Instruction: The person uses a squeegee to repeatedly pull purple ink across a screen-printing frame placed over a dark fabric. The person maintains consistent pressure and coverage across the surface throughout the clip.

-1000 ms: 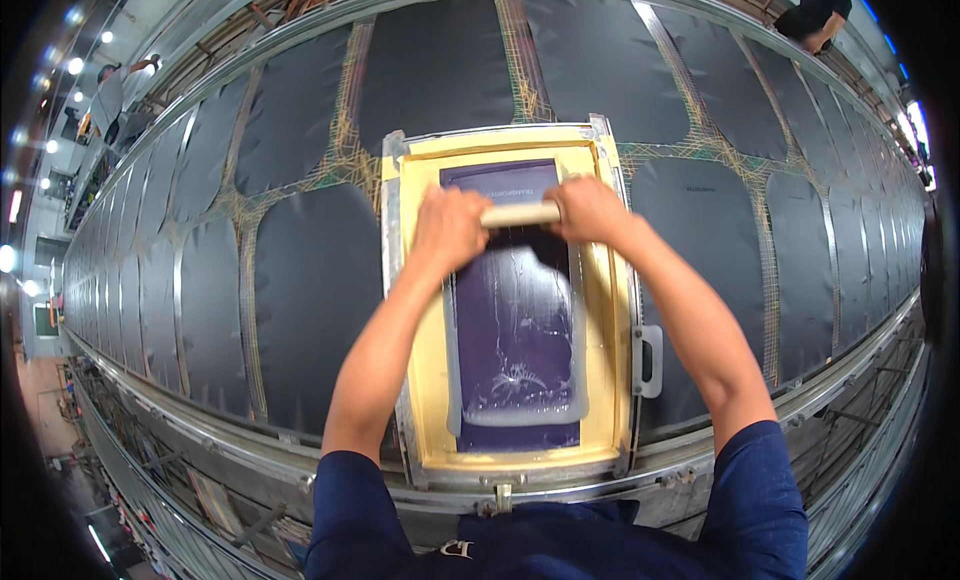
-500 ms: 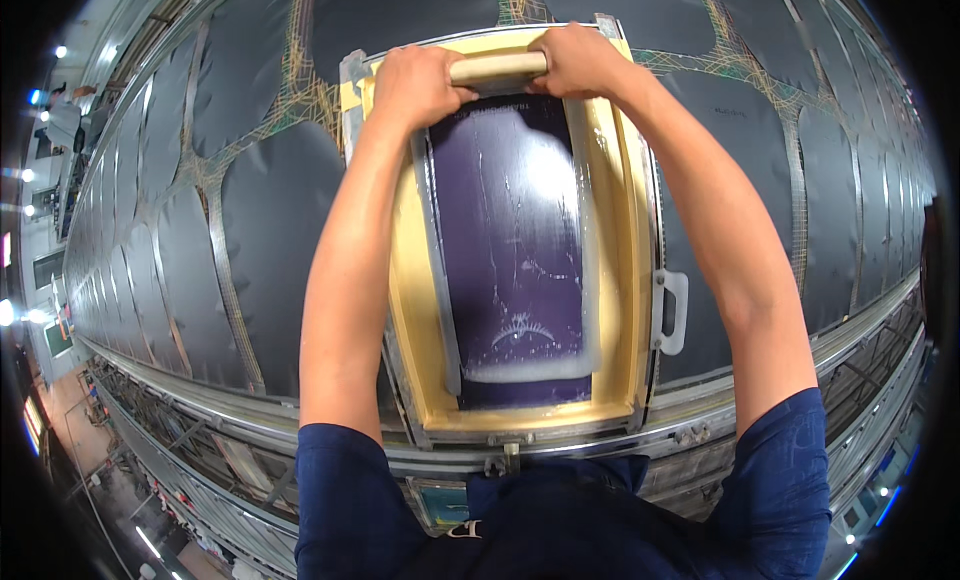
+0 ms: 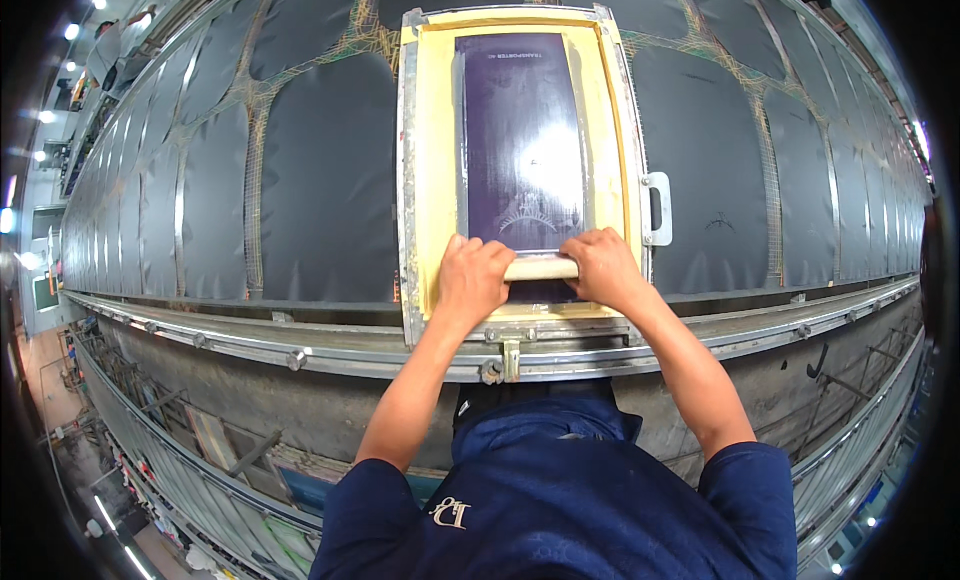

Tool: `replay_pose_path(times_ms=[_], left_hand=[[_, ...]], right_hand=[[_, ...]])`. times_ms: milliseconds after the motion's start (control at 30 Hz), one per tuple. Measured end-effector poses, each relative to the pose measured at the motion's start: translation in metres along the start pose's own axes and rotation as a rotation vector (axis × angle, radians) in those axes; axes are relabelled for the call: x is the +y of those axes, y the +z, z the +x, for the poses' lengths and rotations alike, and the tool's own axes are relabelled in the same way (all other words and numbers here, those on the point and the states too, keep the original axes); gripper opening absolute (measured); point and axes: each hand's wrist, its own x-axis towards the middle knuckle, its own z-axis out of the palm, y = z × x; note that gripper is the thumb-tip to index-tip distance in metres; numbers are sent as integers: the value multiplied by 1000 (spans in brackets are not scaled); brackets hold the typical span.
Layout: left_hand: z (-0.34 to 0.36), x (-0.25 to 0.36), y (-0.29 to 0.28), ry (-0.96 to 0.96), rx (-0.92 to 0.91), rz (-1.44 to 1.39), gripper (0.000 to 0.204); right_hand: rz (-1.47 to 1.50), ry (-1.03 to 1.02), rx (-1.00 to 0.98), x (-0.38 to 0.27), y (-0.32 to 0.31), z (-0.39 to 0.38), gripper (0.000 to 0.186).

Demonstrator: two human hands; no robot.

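Taking the framed screen as the dial, the squeegee (image 3: pixel 541 269) lies at 6 o'clock, crosswise near the end closest to the person. Its handle is a pale, cream-coloured bar, smooth and rounded, with a dark band just under it. The person's left hand (image 3: pixel 474 280) has its fingers clamped on the bar's 9 o'clock end, and the right hand (image 3: pixel 607 268) has its fingers clamped on the 3 o'clock end.

The framed screen (image 3: pixel 409 180) has scuffed grey metal sides and a yellow inner border (image 3: pixel 438 160). Within it sits a long, glossy, deep purple panel (image 3: pixel 500 120), with greyish strips down its 9 and 3 o'clock sides. A short row of pale lettering runs across its 12 o'clock end, and a pale fan-like crest (image 3: pixel 527 216) lies toward 6 o'clock, just beyond the squeegee. A white handle (image 3: pixel 657 209) juts from the frame slightly past 3 o'clock. Dark sheets lie beside the frame at 9 and 3 o'clock.

The hands cover both ends of the squeegee, and its lower edge cannot be made out. The thumbs are partly hidden, as is the purple surface under the grip. White glare washes out the panel toward 3 o'clock. Far off at 10 o'clock, another person (image 3: pixel 105 55) is small and indistinct.
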Motion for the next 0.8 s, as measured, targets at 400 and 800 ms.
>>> replay_pose_path(times_ms=[400,800], left_hand=[[-11,11,-6,-34,-79,62,33],[-58,-28,-50,-81,8,-17,36]], right_hand=[[340,813,599,161,-5,9,34],[471,671,704,49,-51,40,27]])
